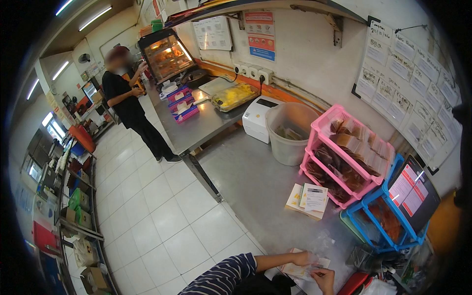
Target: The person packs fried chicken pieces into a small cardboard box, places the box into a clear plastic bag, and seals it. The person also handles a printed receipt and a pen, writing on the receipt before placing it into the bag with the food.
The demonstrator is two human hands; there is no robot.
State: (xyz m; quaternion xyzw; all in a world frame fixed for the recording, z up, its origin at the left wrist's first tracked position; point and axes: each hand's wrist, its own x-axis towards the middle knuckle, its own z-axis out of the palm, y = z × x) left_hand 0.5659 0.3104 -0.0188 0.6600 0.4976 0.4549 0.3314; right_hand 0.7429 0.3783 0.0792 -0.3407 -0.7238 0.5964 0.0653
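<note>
My left hand (pixel 301 259) lies over a flat printed box (pixel 294 270) near the front edge of the steel table. Close beside it, my right hand (pixel 324 279) has its fingertips pinched on what looks like a clear plastic packet (pixel 316 262). The packet's exact edges are blurred between the hands. More clear plastic film (pixel 325 239) lies just beyond them. Farther up the table rests another printed box (pixel 293 201) with a printed paper slip (pixel 313 198) on it. What lies under my left palm is hidden.
A pink basket rack (pixel 344 158) of sauce packets and a blue rack (pixel 387 221) bearing a tablet (pixel 415 193) stand right. Behind are a plastic bucket (pixel 287 136) and a white label printer (pixel 258 118). A person (pixel 123 96) stands by the far counter.
</note>
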